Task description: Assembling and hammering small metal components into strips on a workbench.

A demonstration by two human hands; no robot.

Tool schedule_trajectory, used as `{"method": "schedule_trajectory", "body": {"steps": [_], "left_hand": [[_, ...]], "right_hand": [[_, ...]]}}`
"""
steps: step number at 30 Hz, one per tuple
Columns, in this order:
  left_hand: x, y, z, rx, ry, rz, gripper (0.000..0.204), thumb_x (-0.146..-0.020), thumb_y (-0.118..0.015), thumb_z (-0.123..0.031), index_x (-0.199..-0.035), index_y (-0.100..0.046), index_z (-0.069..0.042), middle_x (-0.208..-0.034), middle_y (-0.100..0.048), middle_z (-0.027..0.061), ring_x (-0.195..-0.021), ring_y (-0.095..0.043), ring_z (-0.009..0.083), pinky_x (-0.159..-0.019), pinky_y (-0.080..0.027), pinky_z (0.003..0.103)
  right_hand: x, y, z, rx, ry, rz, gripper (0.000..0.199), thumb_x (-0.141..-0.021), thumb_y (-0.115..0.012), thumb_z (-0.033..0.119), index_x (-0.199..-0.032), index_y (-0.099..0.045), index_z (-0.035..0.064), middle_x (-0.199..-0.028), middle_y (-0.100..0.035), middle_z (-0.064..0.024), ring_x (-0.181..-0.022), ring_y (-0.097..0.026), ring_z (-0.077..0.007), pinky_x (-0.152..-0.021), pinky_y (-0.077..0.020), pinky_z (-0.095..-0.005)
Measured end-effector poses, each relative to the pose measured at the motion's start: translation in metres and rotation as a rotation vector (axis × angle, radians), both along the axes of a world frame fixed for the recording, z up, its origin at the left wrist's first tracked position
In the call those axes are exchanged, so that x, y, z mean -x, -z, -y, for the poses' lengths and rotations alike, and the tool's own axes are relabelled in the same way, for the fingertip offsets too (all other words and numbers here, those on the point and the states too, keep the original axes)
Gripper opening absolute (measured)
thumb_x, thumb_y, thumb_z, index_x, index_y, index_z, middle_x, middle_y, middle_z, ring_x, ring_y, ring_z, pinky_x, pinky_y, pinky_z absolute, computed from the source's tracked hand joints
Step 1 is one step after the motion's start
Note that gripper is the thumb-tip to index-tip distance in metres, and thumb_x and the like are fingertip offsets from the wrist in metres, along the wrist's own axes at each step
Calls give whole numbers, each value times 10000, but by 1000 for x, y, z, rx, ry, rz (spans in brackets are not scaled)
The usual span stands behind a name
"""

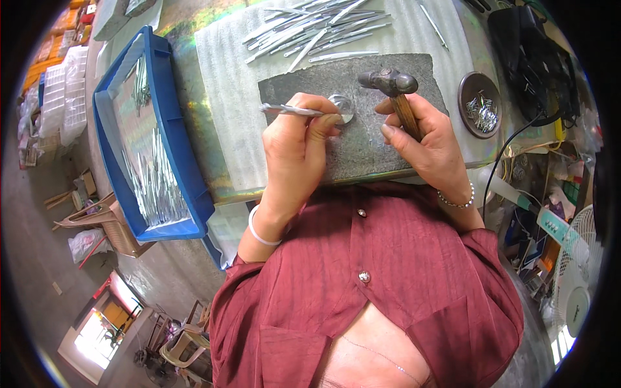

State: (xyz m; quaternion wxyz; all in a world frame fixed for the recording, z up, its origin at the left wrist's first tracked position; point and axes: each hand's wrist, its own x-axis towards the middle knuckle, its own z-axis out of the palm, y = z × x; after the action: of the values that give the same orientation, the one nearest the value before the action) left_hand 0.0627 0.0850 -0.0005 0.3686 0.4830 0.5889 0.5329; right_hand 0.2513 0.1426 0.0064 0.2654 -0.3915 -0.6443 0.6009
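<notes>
Nearest the camera, a maroon buttoned shirt (310,271) is seen, drawn close to the edge of the workbench, by which both hands are probably kept within easy reach of the dark slab (381,152). In the left hand (297,145), a slim metal strip (284,110) is pinched between thumb and forefinger, its outer end left jutting to the left; by such a pinch, fine control of the inner end is presumably allowed. That end is held above the slab, at the near side of a round metal piece (339,101); whether the two are touching cannot be told.

By the right hand (430,139), the wooden handle of a hammer (401,103) is grasped between thumb and fingers, the head pointed away from the body and seemingly kept clear of the left fingers.

On the far side, a loose pile of strips (310,32) is spread on pale foam sheeting (223,110), perhaps for cushioning. To the right, small metal parts (482,113) are contained in a round dish (463,107); to the left, more strips (155,187) are gathered in a blue tray (173,116), likely to be kept apart from the pile.
</notes>
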Motion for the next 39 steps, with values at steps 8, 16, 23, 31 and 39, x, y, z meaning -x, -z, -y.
{"method": "schedule_trajectory", "body": {"steps": [8, 16, 23, 31, 39], "left_hand": [[-4, -9, -1, -212, 112, -733, 254, -700, -552, 35, -931, -549, -71, -820, -553, 100, -632, -611, 286, -502, -488, 352], [6, 3, 0, -250, 217, -681, 242, -726, -580, -15, -962, -530, -39, -854, -554, 147, -650, -616, 312, -502, -502, 375], [7, -4, -1, -294, 112, -666, 179, -729, -599, -17, -887, -521, -47, -820, -538, 119, -650, -607, 300, -505, -487, 373], [12, -2, -3, -284, 157, -573, 173, -701, -603, 2, -832, -510, -63, -742, -511, 84, -612, -589, 294, -470, -461, 371], [13, -2, -4, -283, 159, -562, 281, -663, -558, 92, -903, -550, -54, -780, -547, 88, -607, -573, 304, -485, -458, 371]], "right_hand": [[19, -34, 2, 68, -46, -293, 329, -899, -575, 64, -1206, -485, -9, -811, -525, 21, -666, -455, -45, -590, -394, -184], [43, -69, -18, -689, -288, -75, 236, -693, -708, 13, -894, -585, 1, -692, -547, -75, -573, -538, -181, -516, -426, -279], [26, -102, -4, -214, -218, 6, 283, -816, -602, -20, -1085, -515, 1, -856, -573, -82, -726, -599, -159, -620, -475, -268], [-15, -120, 6, -376, -248, 159, 383, -880, -556, 20, -1244, -456, -45, -863, -614, -82, -744, -601, -122, -688, -488, -247], [-11, -126, 8, -709, -317, 211, 460, -751, -611, -94, -1197, -499, -73, -1001, -627, -212, -694, -631, -228, -623, -514, -280]]}}
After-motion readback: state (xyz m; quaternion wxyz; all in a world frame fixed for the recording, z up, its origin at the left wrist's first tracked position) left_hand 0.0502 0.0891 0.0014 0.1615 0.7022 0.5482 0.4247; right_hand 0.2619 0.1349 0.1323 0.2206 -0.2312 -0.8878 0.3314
